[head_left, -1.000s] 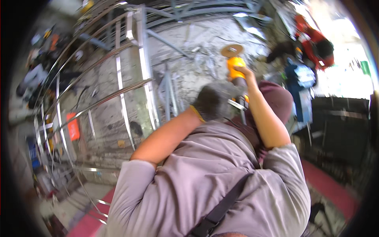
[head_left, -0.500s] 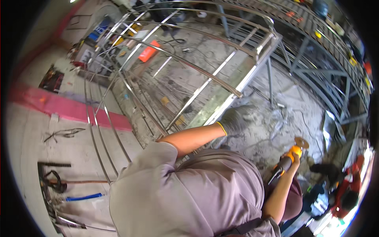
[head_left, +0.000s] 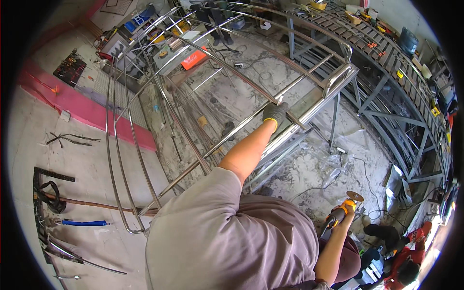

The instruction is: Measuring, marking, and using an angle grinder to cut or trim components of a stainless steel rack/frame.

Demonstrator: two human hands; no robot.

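My left hand (head_left: 276, 111), in a dark grey glove with a yellow cuff, reaches out onto a large frame of shiny metal tubes (head_left: 235, 126). It is closed at a tube near the frame's right end, its fingers partly hidden. A small pale tip shows at the fingers, too small to name. Low on the right, my bare right hand (head_left: 347, 216) is wrapped around an orange and black angle grinder (head_left: 335, 216). The grinder's brown disc (head_left: 355, 196) points up and away from the frame. Whether the disc spins I cannot tell.
A grey steel rack (head_left: 382, 104) runs along the right. Co-workers are nearby: one in red (head_left: 408, 261) at lower right, and dark legs (head_left: 212, 24) behind the frame. Cables (head_left: 369, 181) and plastic sheeting (head_left: 340, 164) lie on the floor. An orange box (head_left: 195, 58) sits beyond the tubes.
My left hand has moved up and slightly left, from beside the frame's edge onto its tubes. My right hand and the grinder have shifted slightly down and left in view, as the whole view shifted.
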